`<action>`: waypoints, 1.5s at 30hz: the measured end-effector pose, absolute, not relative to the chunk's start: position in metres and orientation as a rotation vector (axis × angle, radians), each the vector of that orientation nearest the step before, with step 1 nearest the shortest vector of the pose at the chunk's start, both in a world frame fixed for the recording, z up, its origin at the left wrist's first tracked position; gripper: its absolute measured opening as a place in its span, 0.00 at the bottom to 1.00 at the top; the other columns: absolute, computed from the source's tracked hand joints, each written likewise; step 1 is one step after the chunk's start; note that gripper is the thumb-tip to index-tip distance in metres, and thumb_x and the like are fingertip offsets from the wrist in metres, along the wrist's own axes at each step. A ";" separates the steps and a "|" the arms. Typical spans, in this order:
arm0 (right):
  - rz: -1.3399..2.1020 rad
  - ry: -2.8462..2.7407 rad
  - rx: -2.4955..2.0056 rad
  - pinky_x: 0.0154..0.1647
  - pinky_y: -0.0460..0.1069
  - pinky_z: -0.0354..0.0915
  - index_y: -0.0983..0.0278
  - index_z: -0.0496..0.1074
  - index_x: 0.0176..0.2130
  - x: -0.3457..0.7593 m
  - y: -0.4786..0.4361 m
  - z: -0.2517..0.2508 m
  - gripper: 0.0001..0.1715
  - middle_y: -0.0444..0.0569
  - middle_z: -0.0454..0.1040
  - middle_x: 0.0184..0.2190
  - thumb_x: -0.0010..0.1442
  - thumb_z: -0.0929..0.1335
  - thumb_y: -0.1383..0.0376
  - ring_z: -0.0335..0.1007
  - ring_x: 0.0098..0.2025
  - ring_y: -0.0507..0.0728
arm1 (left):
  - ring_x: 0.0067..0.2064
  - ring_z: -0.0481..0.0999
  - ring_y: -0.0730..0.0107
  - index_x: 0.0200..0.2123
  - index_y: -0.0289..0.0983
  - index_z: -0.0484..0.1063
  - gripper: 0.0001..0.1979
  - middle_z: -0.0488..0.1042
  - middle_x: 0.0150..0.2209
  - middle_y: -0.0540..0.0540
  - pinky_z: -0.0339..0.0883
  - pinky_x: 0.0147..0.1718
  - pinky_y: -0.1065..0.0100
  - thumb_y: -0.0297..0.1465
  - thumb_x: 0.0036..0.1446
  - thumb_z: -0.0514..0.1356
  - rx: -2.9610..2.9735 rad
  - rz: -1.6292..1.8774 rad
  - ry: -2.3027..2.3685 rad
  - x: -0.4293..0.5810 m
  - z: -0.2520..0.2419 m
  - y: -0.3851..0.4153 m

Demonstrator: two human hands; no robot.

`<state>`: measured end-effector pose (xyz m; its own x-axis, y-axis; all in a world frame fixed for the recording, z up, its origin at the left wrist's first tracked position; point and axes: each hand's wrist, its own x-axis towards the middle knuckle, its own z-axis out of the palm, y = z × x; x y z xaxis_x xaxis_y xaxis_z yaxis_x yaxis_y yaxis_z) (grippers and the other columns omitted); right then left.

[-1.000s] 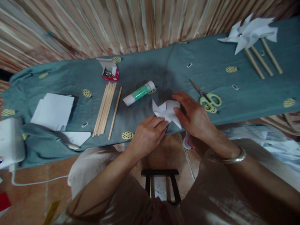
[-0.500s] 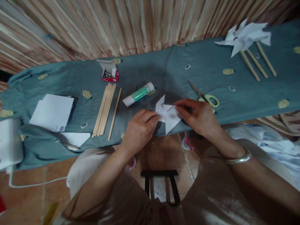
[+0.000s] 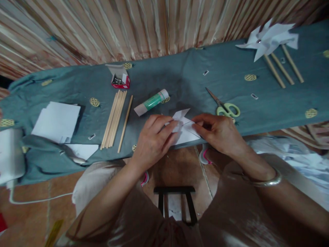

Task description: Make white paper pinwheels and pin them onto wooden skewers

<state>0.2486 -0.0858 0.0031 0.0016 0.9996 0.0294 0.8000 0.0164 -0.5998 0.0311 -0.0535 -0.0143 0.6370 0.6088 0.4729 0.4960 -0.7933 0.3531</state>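
Note:
Between my hands, at the near edge of the table, is a white paper pinwheel [image 3: 186, 132] with cut, folded blades. My left hand [image 3: 155, 139] is closed on its left side, fingers over the folded paper near the centre. On the right, my right hand [image 3: 217, 130] pinches a corner of the paper between thumb and index finger. Just beyond my right hand lie scissors [image 3: 226, 109] with light green handles. A glue stick [image 3: 151, 102] with a green label lies beyond my left hand.
Left of the glue stick lie a bundle of wooden sticks [image 3: 114, 120] and a single stick [image 3: 125, 124]. An open red box [image 3: 120, 80] holds small metal pieces. White paper squares [image 3: 58, 121] lie at left. Finished pinwheels [image 3: 272, 37] on sticks rest at the far right.
The pinwheel has turned and its lower blade no longer points down. My left hand has shifted its fingers further over the paper; my right hand has moved slightly down.

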 end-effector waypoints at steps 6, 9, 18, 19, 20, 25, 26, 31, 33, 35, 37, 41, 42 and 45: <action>0.533 -1.907 -1.833 0.24 0.46 0.59 0.62 0.77 0.34 0.250 -0.087 0.003 0.08 0.44 0.77 0.23 0.58 0.68 0.64 0.69 0.21 0.52 | 0.43 0.71 0.61 0.42 0.35 0.73 0.08 0.76 0.40 0.43 0.66 0.39 0.61 0.33 0.63 0.59 2.783 0.683 0.785 0.043 -0.021 -0.069; 0.516 -1.937 -1.821 0.25 0.47 0.59 0.62 0.77 0.34 0.252 -0.088 0.003 0.08 0.44 0.76 0.23 0.58 0.68 0.63 0.69 0.22 0.52 | 0.42 0.70 0.62 0.42 0.36 0.72 0.06 0.77 0.40 0.45 0.62 0.37 0.62 0.30 0.63 0.59 2.837 0.701 0.815 0.045 -0.021 -0.069; 0.498 -1.937 -1.839 0.25 0.47 0.59 0.62 0.77 0.33 0.254 -0.089 0.002 0.07 0.44 0.76 0.22 0.58 0.68 0.64 0.69 0.22 0.53 | 0.40 0.71 0.63 0.41 0.35 0.73 0.05 0.77 0.38 0.45 0.64 0.36 0.62 0.30 0.63 0.59 2.794 0.762 0.791 0.044 -0.021 -0.069; 0.497 -1.934 -1.844 0.25 0.47 0.59 0.62 0.77 0.33 0.254 -0.089 0.002 0.07 0.44 0.76 0.22 0.57 0.68 0.64 0.69 0.22 0.53 | 0.40 0.71 0.63 0.41 0.35 0.73 0.05 0.77 0.38 0.44 0.65 0.37 0.63 0.30 0.63 0.59 2.764 0.790 0.787 0.042 -0.021 -0.068; 0.497 -1.931 -1.847 0.25 0.47 0.59 0.62 0.77 0.33 0.255 -0.089 0.001 0.07 0.44 0.76 0.22 0.57 0.68 0.64 0.69 0.22 0.53 | 0.40 0.72 0.64 0.41 0.35 0.73 0.06 0.77 0.37 0.44 0.66 0.37 0.63 0.30 0.63 0.59 2.732 0.815 0.787 0.041 -0.020 -0.067; 0.498 -1.943 -1.834 0.26 0.48 0.60 0.61 0.77 0.34 0.259 -0.088 0.000 0.08 0.44 0.77 0.24 0.59 0.67 0.63 0.70 0.23 0.53 | 0.41 0.74 0.66 0.43 0.37 0.73 0.06 0.76 0.39 0.45 0.71 0.40 0.63 0.27 0.62 0.58 2.581 0.927 0.926 0.031 -0.017 -0.058; 0.498 -1.946 -1.832 0.26 0.48 0.60 0.61 0.77 0.34 0.259 -0.087 0.000 0.08 0.44 0.77 0.24 0.59 0.67 0.63 0.71 0.24 0.53 | 0.43 0.74 0.65 0.44 0.37 0.73 0.07 0.76 0.41 0.44 0.71 0.41 0.62 0.26 0.62 0.59 2.551 0.944 0.965 0.029 -0.017 -0.056; 0.510 -1.946 -1.832 0.27 0.48 0.61 0.61 0.77 0.35 0.260 -0.086 0.000 0.08 0.45 0.78 0.25 0.59 0.67 0.63 0.71 0.24 0.53 | 0.47 0.75 0.63 0.44 0.37 0.74 0.09 0.75 0.44 0.42 0.72 0.46 0.59 0.26 0.59 0.62 2.420 0.916 1.007 0.024 -0.024 -0.047; 0.508 -1.943 -1.833 0.27 0.48 0.60 0.62 0.77 0.35 0.260 -0.085 -0.001 0.08 0.45 0.78 0.25 0.59 0.67 0.63 0.71 0.24 0.53 | 0.45 0.75 0.64 0.41 0.37 0.76 0.06 0.76 0.42 0.44 0.71 0.46 0.58 0.27 0.59 0.62 2.385 0.889 1.003 0.022 -0.026 -0.044; 0.505 -1.938 -1.835 0.27 0.48 0.60 0.62 0.77 0.34 0.261 -0.085 -0.002 0.07 0.45 0.78 0.25 0.58 0.68 0.64 0.72 0.25 0.54 | 0.45 0.75 0.64 0.40 0.38 0.77 0.06 0.76 0.41 0.44 0.71 0.46 0.58 0.27 0.60 0.61 2.370 0.890 1.006 0.022 -0.024 -0.044; 0.503 -1.930 -1.837 0.27 0.48 0.61 0.61 0.77 0.34 0.261 -0.085 -0.002 0.07 0.44 0.78 0.24 0.58 0.68 0.64 0.72 0.25 0.54 | 0.45 0.75 0.64 0.41 0.38 0.76 0.06 0.76 0.41 0.44 0.70 0.46 0.59 0.28 0.61 0.60 2.384 0.910 1.005 0.023 -0.021 -0.046; 0.521 -1.925 -1.831 0.26 0.48 0.61 0.61 0.77 0.34 0.260 -0.085 -0.002 0.08 0.44 0.77 0.24 0.58 0.67 0.63 0.71 0.24 0.54 | 0.45 0.73 0.61 0.43 0.39 0.74 0.11 0.77 0.42 0.44 0.67 0.44 0.57 0.37 0.60 0.63 2.532 0.924 0.946 0.030 -0.017 -0.056; 0.524 -1.929 -1.832 0.26 0.48 0.61 0.61 0.76 0.34 0.260 -0.085 -0.002 0.08 0.44 0.77 0.24 0.58 0.67 0.63 0.70 0.23 0.53 | 0.46 0.73 0.60 0.44 0.40 0.74 0.12 0.77 0.43 0.44 0.66 0.44 0.57 0.38 0.59 0.63 2.583 0.903 0.910 0.033 -0.017 -0.058; 0.507 -1.939 -1.838 0.27 0.48 0.61 0.61 0.76 0.34 0.259 -0.086 -0.001 0.07 0.44 0.77 0.25 0.58 0.67 0.64 0.71 0.24 0.54 | 0.48 0.71 0.58 0.45 0.38 0.73 0.11 0.77 0.44 0.44 0.63 0.46 0.56 0.35 0.59 0.63 2.682 0.796 0.819 0.040 -0.021 -0.064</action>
